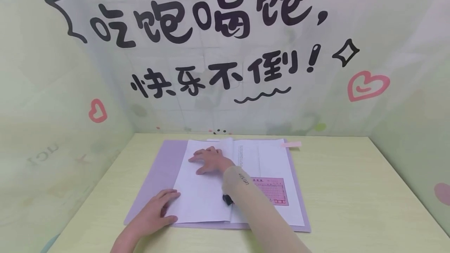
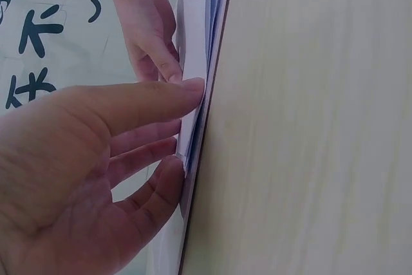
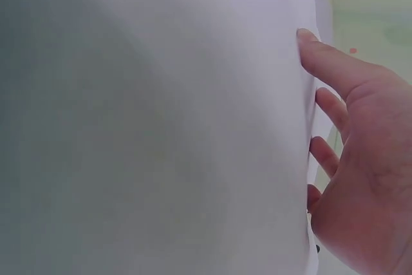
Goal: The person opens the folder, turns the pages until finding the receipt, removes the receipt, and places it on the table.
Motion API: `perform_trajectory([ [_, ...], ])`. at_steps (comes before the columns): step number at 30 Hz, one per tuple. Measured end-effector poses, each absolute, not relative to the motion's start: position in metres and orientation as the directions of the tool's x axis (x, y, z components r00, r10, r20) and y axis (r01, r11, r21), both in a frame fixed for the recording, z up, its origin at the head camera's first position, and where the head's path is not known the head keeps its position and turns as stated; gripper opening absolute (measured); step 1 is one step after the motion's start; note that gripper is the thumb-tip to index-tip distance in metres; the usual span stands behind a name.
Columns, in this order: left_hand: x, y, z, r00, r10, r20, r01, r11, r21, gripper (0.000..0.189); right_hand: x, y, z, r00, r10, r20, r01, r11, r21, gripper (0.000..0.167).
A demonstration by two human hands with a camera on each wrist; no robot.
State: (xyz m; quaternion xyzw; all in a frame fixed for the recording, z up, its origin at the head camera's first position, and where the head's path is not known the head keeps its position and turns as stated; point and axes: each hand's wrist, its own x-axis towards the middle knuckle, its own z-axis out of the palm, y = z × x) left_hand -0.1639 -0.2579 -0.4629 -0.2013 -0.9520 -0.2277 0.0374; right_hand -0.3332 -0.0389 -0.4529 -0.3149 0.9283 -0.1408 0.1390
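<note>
A purple folder (image 1: 156, 179) lies spread on the table with white sheets inside. My right hand (image 1: 210, 160) rests its spread fingertips on the upper part of the left white page (image 1: 200, 202). In the right wrist view that hand's thumb and fingertips meet the sheet's surface. My left hand (image 1: 154, 212) is at the page's lower left edge, its thumb and fingertips touching the paper there. The left wrist view has the left thumb (image 2: 161, 101) on the side of the thin stack of sheets. The right sleeve covers part of the right page (image 1: 274, 163).
A pink printed slip (image 1: 272, 191) lies on the right page, partly behind the sleeve. Near the top right corner a pink tab (image 1: 293, 144) sticks out. The pale wooden table (image 1: 355, 194) meets a lettered wall covering (image 1: 225, 116) at the back.
</note>
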Motion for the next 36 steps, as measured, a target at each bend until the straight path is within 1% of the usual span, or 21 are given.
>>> perform_trajectory([
  [9, -0.163, -0.255, -0.461, -0.947, 0.304, 0.102, 0.317, 0.839, 0.442, 0.064, -0.33, -0.04, -0.453, -0.754, -0.636, -0.161, -0.555, 0.75, -0.36, 0.053],
  [14, -0.16, -0.254, -0.461, -0.954, 0.29, 0.076, 0.293, 0.842, 0.452, 0.064, -0.328, -0.032, -0.446, -0.769, -0.626, -0.128, -0.526, 0.734, -0.429, 0.049],
  [18, -0.158, -0.254, -0.46, -0.953, 0.293, 0.077, 0.295, 0.837, 0.461, 0.065, -0.323, -0.02, -0.431, -0.791, -0.606, -0.09, -0.502, 0.726, -0.47, 0.048],
  [20, -0.158, -0.253, -0.459, -0.953, 0.294, 0.078, 0.296, 0.835, 0.464, 0.065, -0.32, -0.01, -0.422, -0.798, -0.598, -0.077, -0.486, 0.713, -0.505, 0.049],
  [22, -0.159, -0.253, -0.458, -0.952, 0.295, 0.079, 0.297, 0.834, 0.465, 0.064, -0.317, 0.003, -0.415, -0.805, -0.589, -0.071, -0.455, 0.69, -0.562, 0.05],
  [27, -0.161, -0.253, -0.456, -0.952, 0.297, 0.075, 0.296, 0.829, 0.474, 0.065, -0.309, 0.043, -0.405, -0.837, -0.544, -0.06, -0.351, 0.619, -0.703, 0.049],
  [31, -0.163, -0.252, -0.454, -0.952, 0.298, 0.074, 0.296, 0.824, 0.483, 0.065, -0.302, 0.073, -0.403, -0.866, -0.498, -0.037, -0.302, 0.581, -0.756, 0.049],
  [36, -0.164, -0.251, -0.454, -0.951, 0.302, 0.065, 0.296, 0.826, 0.479, 0.066, -0.29, 0.105, -0.402, -0.895, -0.446, -0.018, -0.264, 0.56, -0.786, 0.044],
])
